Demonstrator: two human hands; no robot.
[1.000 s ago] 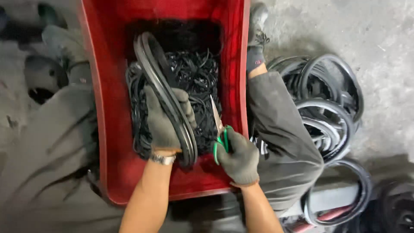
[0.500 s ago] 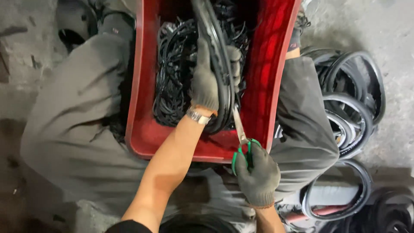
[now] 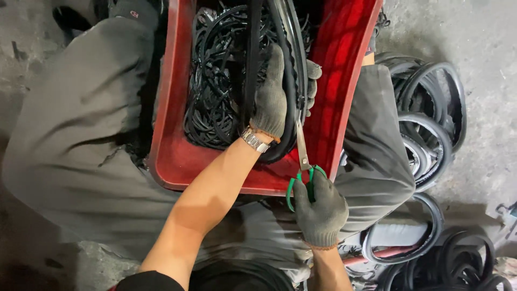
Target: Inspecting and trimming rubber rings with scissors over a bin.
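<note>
Gripping one black rubber ring [image 3: 288, 81], the gloved left hand [image 3: 272, 97] clenched around its band over one red crate [image 3: 172, 108] of tangled black strips. The gloved right hand [image 3: 319, 207] grasped one pair of green-handled scissors [image 3: 302, 167], blades pointing up at the ring. Both forearms angled inward. Several more rings [image 3: 431, 134] lay on the floor at right.
</note>
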